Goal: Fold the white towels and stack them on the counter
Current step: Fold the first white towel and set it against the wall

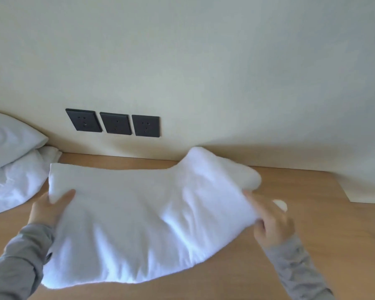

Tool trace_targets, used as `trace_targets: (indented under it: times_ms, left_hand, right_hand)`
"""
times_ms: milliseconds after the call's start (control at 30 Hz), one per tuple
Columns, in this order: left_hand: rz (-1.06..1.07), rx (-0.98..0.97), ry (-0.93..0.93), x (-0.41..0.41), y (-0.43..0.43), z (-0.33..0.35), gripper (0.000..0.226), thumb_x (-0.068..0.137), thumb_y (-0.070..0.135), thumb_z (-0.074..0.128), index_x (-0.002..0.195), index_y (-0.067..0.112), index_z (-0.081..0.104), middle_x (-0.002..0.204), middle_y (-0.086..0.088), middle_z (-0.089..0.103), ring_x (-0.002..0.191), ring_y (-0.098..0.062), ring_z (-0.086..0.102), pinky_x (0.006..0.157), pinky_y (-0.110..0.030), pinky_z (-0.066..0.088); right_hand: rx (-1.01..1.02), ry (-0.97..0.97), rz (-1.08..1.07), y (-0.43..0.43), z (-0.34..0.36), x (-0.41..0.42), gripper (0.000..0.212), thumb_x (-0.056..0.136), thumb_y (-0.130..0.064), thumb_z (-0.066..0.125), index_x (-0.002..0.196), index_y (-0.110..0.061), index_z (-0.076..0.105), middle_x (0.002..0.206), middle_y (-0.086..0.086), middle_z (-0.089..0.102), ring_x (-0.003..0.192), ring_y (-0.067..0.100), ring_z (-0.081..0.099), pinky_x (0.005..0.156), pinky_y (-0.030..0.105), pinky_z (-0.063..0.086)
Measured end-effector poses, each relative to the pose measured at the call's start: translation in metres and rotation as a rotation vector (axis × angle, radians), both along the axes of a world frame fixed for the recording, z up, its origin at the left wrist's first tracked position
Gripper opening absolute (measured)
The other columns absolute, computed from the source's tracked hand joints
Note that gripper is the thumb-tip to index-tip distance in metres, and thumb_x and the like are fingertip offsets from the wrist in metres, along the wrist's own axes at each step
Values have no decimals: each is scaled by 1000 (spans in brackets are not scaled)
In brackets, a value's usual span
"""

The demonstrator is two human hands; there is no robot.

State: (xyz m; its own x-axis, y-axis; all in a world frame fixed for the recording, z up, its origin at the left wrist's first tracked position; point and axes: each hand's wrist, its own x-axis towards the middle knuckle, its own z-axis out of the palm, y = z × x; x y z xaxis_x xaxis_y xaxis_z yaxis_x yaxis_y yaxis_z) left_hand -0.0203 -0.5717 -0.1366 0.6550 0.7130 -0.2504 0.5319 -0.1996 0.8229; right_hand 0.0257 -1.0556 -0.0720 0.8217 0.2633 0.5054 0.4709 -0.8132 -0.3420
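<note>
A white towel (139, 217) lies spread over the middle of the wooden counter (325, 230), its far right corner bunched up near the wall. My left hand (49, 208) grips the towel's left edge, thumb on top. On the other side, my right hand (271, 221) pinches the right edge, lifted a little off the counter. A small white bit of cloth shows just beyond the right fingers. Both arms wear grey sleeves.
A heap of white linen (13, 169) is piled at the far left of the counter against the wall. Three dark wall sockets (115, 125) sit just above the counter's back edge. The pale wall runs along the counter's back.
</note>
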Motion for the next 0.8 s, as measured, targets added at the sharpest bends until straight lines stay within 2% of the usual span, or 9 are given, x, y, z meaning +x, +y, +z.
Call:
trace_targets:
  times_ms: [67, 133, 200, 233, 333, 433, 600, 733, 800]
  left_hand:
    - [-23, 20, 43, -1, 4, -10, 45, 73, 48, 69, 104, 18, 58, 101, -16, 63, 85, -34, 57, 82, -43, 45]
    - [-25, 48, 138, -3, 10, -23, 67, 63, 56, 63, 111, 9, 59, 104, -21, 63, 90, -39, 57, 83, -45, 45]
    - [-15, 51, 225, -6, 15, -35, 77, 61, 58, 59, 117, 5, 58, 111, -26, 61, 95, -44, 57, 88, -48, 45]
    - [-17, 46, 255, -6, 16, -41, 77, 63, 59, 59, 118, 5, 57, 113, -27, 61, 97, -45, 56, 90, -50, 45]
    - [-53, 31, 302, -4, 15, -54, 74, 72, 57, 60, 121, 3, 54, 117, -28, 59, 102, -46, 55, 95, -53, 42]
    - [-102, 2, 295, -2, 5, -63, 77, 67, 56, 60, 123, 4, 52, 117, -25, 59, 104, -45, 55, 97, -52, 42]
    - [-121, 16, 266, -1, -3, -78, 52, 88, 37, 61, 127, 5, 49, 120, -24, 58, 106, -42, 54, 96, -49, 41]
    - [-124, 7, 233, -2, -9, -72, 65, 75, 52, 61, 119, 5, 54, 109, -20, 62, 99, -40, 57, 92, -49, 44]
    - [-110, 21, 222, -5, -8, -67, 69, 67, 56, 53, 114, 6, 57, 103, -18, 63, 95, -39, 58, 89, -48, 45]
  right_hand:
    - [-137, 123, 98, -17, -36, -33, 52, 68, -9, 39, 111, -10, 68, 101, 7, 70, 98, 19, 62, 82, 27, 48]
    - [-285, 512, 158, -38, -77, -52, 56, 80, -30, 61, 133, -16, 49, 123, 2, 59, 116, 22, 58, 91, 27, 48]
    - [-155, 1010, -1, -53, -110, -55, 80, 75, -47, 70, 142, -20, 35, 133, -7, 42, 131, 15, 41, 103, 22, 35]
    - [-19, 1071, -140, -59, -123, -48, 74, 74, -41, 74, 137, -19, 42, 127, -9, 44, 128, 17, 44, 98, 21, 36]
    - [307, 852, -490, -73, -140, -9, 47, 77, -20, 75, 116, -7, 53, 113, 11, 54, 113, 35, 52, 88, 35, 42]
    - [459, 966, -721, -75, -142, 34, 78, 74, -30, 77, 135, -9, 35, 133, 16, 45, 121, 38, 45, 101, 50, 39]
    - [567, 1055, -806, -63, -144, 61, 90, 70, -28, 81, 140, -6, 28, 130, 19, 48, 115, 40, 50, 88, 45, 42]
    - [548, 1131, -766, -56, -134, 61, 55, 74, -19, 79, 117, 7, 55, 112, 25, 62, 98, 39, 60, 86, 43, 47]
    - [549, 1026, -773, -63, -124, 60, 40, 77, -13, 75, 106, 10, 60, 103, 28, 64, 87, 37, 61, 79, 42, 48]
